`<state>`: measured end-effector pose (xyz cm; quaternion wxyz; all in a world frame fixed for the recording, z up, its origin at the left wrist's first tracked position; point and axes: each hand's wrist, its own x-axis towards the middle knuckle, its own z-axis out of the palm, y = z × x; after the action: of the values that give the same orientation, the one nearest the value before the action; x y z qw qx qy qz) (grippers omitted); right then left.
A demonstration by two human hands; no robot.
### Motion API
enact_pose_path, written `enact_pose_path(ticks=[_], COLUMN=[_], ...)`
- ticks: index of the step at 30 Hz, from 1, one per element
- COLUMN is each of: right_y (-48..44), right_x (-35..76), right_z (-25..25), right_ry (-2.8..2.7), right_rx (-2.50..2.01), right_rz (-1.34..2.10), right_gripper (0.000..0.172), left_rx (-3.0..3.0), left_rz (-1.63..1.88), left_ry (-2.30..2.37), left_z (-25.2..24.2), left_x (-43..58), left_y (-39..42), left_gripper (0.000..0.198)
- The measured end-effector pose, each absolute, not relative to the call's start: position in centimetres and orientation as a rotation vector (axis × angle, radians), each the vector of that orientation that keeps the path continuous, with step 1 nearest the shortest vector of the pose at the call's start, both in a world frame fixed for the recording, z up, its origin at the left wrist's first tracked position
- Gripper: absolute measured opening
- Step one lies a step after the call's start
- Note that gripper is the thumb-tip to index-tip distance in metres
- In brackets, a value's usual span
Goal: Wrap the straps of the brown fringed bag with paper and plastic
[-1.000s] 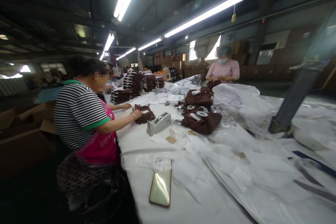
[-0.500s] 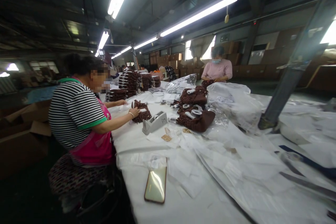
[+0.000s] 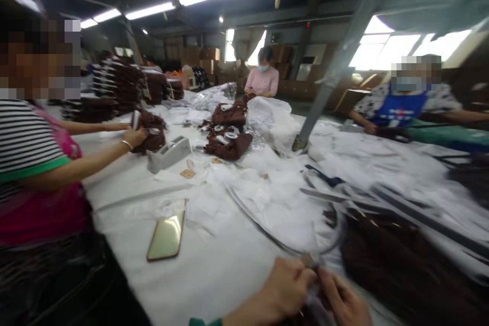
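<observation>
My left hand (image 3: pixel 288 285) is low in the view, right of middle, with its fingers closed in a pinch. Close against it, my right hand (image 3: pixel 344 298) is partly curled, thumb side facing the left. Between the fingertips is a small tan-grey piece (image 3: pixel 308 260), too blurred to name. A pale, translucent strip (image 3: pixel 317 303) hangs below it between both hands. Some dark brown fabric shows under the hands at the bottom edge. Just right of my right hand lies a large heap of dark brown fabric (image 3: pixel 405 265).
A phone (image 3: pixel 167 237) and a grey tape dispenser (image 3: pixel 170 154) are on the white table. Brown fringed bundles (image 3: pixel 229 137) lie mid-table by a slanted metal post (image 3: pixel 336 66). A co-worker in stripes (image 3: pixel 30 147) handles a brown bundle at left; others work opposite. Long grey strips (image 3: pixel 420 214) cross the right.
The view has swung right and down, so things on the table appear further left. My two hands and the brown fabric heap have come into view. A co-worker in a blue apron now shows.
</observation>
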<state>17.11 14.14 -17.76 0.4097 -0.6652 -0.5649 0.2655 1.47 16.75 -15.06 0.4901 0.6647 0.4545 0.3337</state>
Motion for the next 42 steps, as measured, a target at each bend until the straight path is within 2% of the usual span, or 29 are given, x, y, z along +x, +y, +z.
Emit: enact_pose_path(ticks=[4, 12, 16, 20, 25, 30, 34, 36, 39, 42], right_y=[13.4, 12.3, 12.2, 12.4, 12.5, 11.8, 11.3, 11.3, 11.5, 11.6], right_x=[16.2, 15.2, 15.1, 15.0, 15.5, 16.6, 16.9, 16.8, 16.3, 16.1], right_z=[-15.9, -14.5, -14.0, -14.4, -15.2, -14.7, -14.3, -14.3, -14.7, -15.4], right_ry=[-1.289, -1.275, -1.304, -1.331, -1.093, -1.043, -1.015, -1.031, -1.194, -1.463], right_rx=[-1.545, -1.517, -1.493, -1.537, -1.616, -1.372, -1.222, -1.274, -1.448, -1.474], right_rz=[0.935, 0.845, 0.88, 0.894, 0.956, 1.159, 1.375, 1.302, 0.967, 0.699], right_gripper=[0.052, 0.047, 0.046, 0.049, 0.047, 0.039, 0.056, 0.05, 0.03, 0.022], left_rx=[1.551, 1.286, 1.184, 1.206, 1.184, 1.172, 1.209, 1.248, 1.343, 1.466], left_rz=[0.826, 0.741, 0.611, 0.597, 0.598, 0.586, 0.568, 0.55, 0.536, 0.545], left_ry=[0.981, 0.717, 0.723, 0.754, 0.768, 0.756, 0.771, 0.777, 0.795, 0.845], left_z=[-14.8, -15.6, -15.8, -16.0, -15.3, -14.8, -15.1, -15.4, -15.9, -16.2], left_x=[0.8, 0.7, 0.3, 0.0, -0.3, -0.9, -1.2, -1.1, -0.7, -0.4], left_y=[16.9, 16.6, 16.8, 17.1, 17.4, 17.6, 17.8, 17.9, 17.8, 17.6], left_gripper=[0.031, 0.038, 0.05, 0.052, 0.053, 0.054, 0.056, 0.052, 0.037, 0.028])
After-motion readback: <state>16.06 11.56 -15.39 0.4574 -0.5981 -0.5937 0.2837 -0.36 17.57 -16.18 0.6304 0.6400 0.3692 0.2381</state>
